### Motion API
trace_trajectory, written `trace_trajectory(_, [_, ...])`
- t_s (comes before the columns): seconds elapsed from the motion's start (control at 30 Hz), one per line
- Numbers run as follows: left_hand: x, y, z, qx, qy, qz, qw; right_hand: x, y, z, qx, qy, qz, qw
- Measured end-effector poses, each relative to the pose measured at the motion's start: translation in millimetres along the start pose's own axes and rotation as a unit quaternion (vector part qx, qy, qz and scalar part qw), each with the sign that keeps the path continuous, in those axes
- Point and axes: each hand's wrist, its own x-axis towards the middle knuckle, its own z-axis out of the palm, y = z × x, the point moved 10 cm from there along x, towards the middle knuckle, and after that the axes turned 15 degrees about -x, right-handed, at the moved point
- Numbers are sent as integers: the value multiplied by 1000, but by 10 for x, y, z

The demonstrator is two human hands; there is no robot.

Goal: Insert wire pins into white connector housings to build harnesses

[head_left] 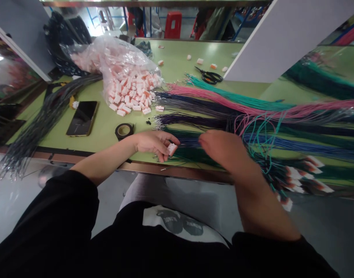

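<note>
Near the table's front edge, my left hand (154, 143) holds a small white-and-orange plastic connector (172, 149) between thumb and fingers. My right hand (220, 148) is blurred, its fingers curled together over the bundle of blue wires (281, 143); what they grip, if anything, I cannot make out. Dark green wires (194, 155) lie under and between both hands. Beyond them run bundles of black wires (194, 120), pink wires (211, 98) and teal wires (223, 89), metal-tipped ends towards the left. A heap of loose connectors (133, 92) spills from a clear plastic bag (107, 50).
A roll of black tape (124, 131) and a phone (82, 118) lie on the left. Black-handled scissors (210, 76) rest at the back by a white divider (252, 46). Wires with connectors attached (298, 175) overhang the front edge at right. Grey wires (41, 119) hang off the left.
</note>
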Motion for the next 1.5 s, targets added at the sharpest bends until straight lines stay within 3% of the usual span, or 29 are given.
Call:
trace_trajectory(0.07, [6,8,-11,-17,8,1,1000,-60,210,-123,38,28,38,998])
trace_trajectory(0.13, [7,18,12,-27,6,1,1000,-115,236,-256,152,66,25,986])
trace_trajectory(0.23, [5,38,49,-34,-2,9,999,-155,-86,-375,275,94,-62,955])
trace_trajectory(0.33, [5,54,40,-45,0,21,999,-168,-488,-373,299,109,-149,936])
trace_trajectory(0.4, [8,56,30,-55,-1,24,998,-161,-556,-331,301,129,-149,933])
trace_trajectory(0.53, [18,56,11,-74,1,24,997,-158,-394,-230,270,158,-79,946])
trace_trajectory(0.83, [22,64,14,-94,-5,25,995,-169,-389,-101,257,119,-23,959])
trace_trajectory(1.23, [13,88,32,-96,-6,34,995,-162,-366,-66,255,107,-16,961])
trace_trajectory(1.5, [12,60,-47,-86,39,11,995,-199,-425,-90,147,144,-17,978])
